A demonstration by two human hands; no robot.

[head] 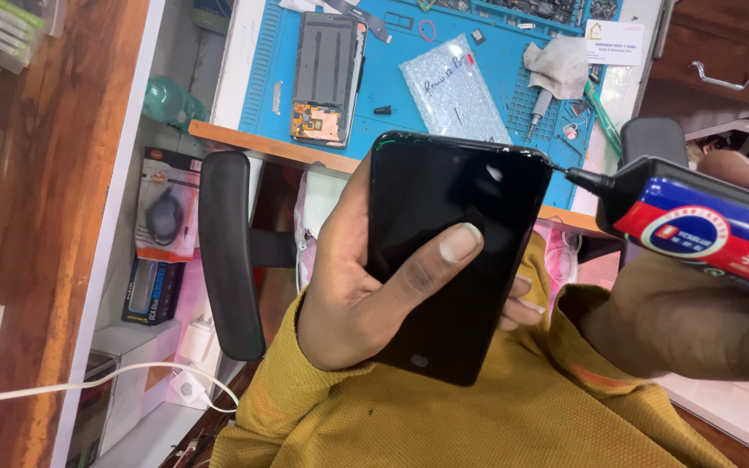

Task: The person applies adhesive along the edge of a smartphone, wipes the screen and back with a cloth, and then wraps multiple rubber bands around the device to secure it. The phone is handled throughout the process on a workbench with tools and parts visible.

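Note:
My left hand grips a black phone from the left side, thumb laid across its dark glossy face, fingertips showing at its right edge. My right hand holds a black glue tube with a red, white and blue label. The tube's thin nozzle tip touches the phone's upper right corner. Both arms wear mustard-yellow sleeves.
A blue work mat on the bench carries an opened phone frame, a clear bubble bag, a screwdriver, a grey cloth and small parts. A black chair armrest, shelf boxes and a white cable lie at left.

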